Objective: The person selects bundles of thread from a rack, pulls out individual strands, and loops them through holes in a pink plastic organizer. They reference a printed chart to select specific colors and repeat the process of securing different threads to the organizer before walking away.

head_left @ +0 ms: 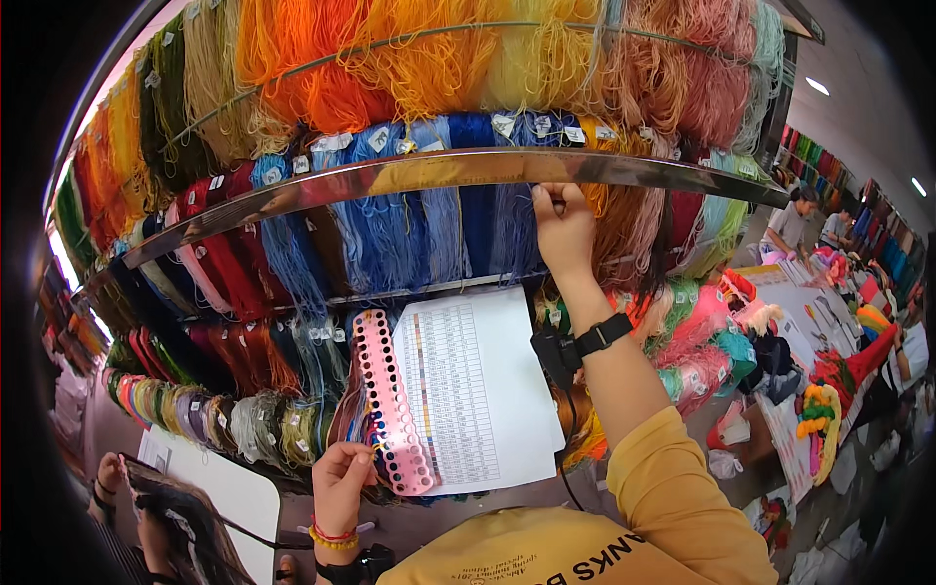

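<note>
A pink thread-holder card (403, 414) with two rows of holes lies against a white chart sheet (507, 390) printed with a table and coloured squares. Several coloured threads (370, 421) hang from the card's left side. At its lower left edge, my left hand (339, 483) is closed in a pinch on thread, with a bit of yellow at the fingertips. My right hand (565, 229) is raised to the metal rail (458, 168), thumb and fingers pinched together beside hanging blue thread skeins (512, 229). Whatever sits between those fingers is too small to make out.
Tiers of thread skeins (331, 58) fill the rack ahead, with more skeins (263, 424) below. At lower left, another person's hand (109, 473) is by a white table (239, 487). Co-workers (788, 224) are by a table (814, 317) with scissors at right.
</note>
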{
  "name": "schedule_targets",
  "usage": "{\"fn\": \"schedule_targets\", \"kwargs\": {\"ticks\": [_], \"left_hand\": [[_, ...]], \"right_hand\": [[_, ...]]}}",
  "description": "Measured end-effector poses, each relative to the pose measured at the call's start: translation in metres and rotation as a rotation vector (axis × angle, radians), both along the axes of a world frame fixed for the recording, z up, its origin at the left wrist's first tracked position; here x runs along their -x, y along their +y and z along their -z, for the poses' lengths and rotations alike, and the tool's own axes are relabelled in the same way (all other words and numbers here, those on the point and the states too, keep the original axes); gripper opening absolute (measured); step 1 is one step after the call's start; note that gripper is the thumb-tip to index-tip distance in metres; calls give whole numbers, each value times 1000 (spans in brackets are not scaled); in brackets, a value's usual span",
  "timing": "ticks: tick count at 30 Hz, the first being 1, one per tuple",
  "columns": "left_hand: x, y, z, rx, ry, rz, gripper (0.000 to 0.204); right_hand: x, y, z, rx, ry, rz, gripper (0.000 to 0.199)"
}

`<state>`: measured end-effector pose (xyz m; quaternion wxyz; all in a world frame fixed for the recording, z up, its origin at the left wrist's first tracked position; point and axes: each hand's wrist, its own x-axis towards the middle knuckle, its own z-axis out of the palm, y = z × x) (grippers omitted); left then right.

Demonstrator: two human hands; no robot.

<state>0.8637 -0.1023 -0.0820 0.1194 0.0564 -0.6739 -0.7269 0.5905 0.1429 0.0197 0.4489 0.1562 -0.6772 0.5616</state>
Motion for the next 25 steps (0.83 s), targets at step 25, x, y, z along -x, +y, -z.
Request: {"fn": "schedule_targets", "kwargs": {"ticks": [25], "left_hand": [[76,110,-93,-19,190,433,19]], "right_hand": [[-174,18,27,-586,-93,-649,5]]}}
